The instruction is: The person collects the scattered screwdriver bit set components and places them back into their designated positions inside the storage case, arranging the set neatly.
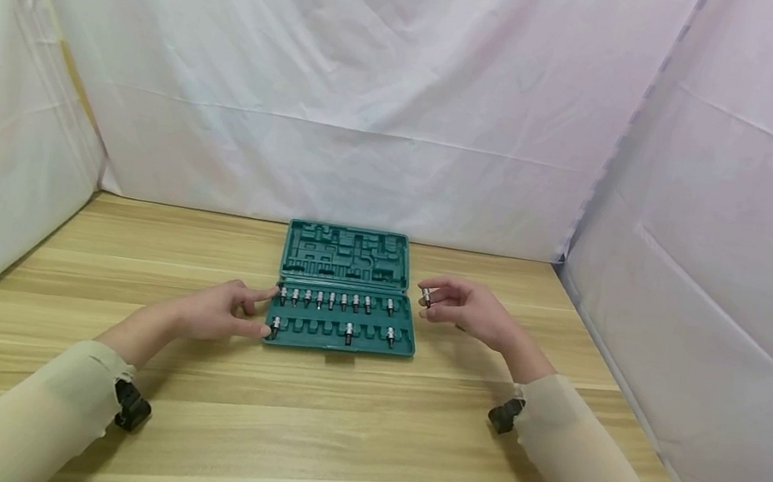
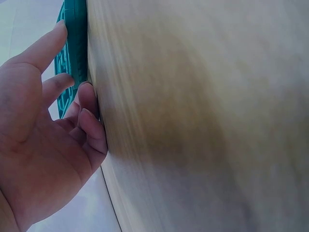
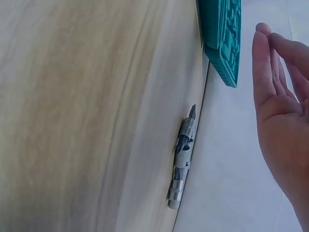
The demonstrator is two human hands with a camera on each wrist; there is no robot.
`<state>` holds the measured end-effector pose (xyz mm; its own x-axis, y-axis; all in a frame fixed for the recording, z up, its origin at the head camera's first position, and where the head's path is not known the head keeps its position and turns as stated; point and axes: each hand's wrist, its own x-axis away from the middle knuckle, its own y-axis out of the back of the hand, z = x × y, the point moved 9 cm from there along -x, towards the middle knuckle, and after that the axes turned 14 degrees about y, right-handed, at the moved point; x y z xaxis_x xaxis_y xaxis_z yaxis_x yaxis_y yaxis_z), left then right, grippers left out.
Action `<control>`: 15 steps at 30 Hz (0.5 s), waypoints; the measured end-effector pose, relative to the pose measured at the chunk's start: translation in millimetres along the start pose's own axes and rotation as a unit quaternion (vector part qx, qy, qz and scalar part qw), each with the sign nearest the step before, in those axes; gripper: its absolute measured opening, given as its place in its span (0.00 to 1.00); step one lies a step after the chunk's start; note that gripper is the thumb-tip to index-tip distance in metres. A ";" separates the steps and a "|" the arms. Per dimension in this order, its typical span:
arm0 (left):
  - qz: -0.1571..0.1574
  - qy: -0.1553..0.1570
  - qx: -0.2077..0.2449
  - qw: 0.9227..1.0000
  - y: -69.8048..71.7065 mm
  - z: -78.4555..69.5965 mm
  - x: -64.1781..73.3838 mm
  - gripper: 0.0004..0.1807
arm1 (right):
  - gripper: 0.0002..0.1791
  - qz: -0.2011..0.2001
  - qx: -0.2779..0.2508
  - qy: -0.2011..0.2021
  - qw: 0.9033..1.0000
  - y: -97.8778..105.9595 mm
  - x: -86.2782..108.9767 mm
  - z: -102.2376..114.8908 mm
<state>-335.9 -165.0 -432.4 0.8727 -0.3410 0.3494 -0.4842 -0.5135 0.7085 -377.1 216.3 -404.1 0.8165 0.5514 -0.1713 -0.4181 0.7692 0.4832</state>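
Note:
A green plastic socket case [image 1: 310, 340] lies open on the table. Silver bit sockets with dark tips fill much of its upper row, and a few, such as one bit socket [image 1: 349, 334], sit in the lower row. At the case's left side, my left hand [image 1: 216, 311] touches the edge with extended thumb and index finger; its other fingers are bent in the left wrist view. Right of the case, my right hand [image 1: 470, 309] pinches a bit socket [image 1: 426, 297] above the table. That socket is hidden in the right wrist view.
The raised lid [image 1: 347, 252] has moulded recesses. Several loose bit sockets [image 3: 182, 150] lie on the table below my right hand, mostly hidden from the head view. White cloth [image 1: 348, 100] hangs behind the wooden table [image 1: 323, 450] and along both sides.

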 end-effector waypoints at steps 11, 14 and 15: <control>-0.001 0.000 0.001 1.000 -0.5 -0.6 1.4 0.47 | 0.27 -0.010 0.026 0.009 1.000 -8.3 -7.8 3.3; -0.002 -0.002 -0.001 1.000 -0.5 -0.7 1.0 0.47 | 0.26 -0.014 0.039 0.014 0.999 -10.0 -10.9 3.7; -0.002 -0.003 -0.001 1.000 -0.3 -0.7 0.8 0.47 | 0.26 -0.016 0.043 0.015 0.999 -10.6 -12.3 3.8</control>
<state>-335.0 -164.6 -431.9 0.8748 -0.3425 0.3427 -0.4798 -0.5139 0.7111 -381.1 200.1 -403.8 0.8167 0.5364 -0.2126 -0.3541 0.7569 0.5493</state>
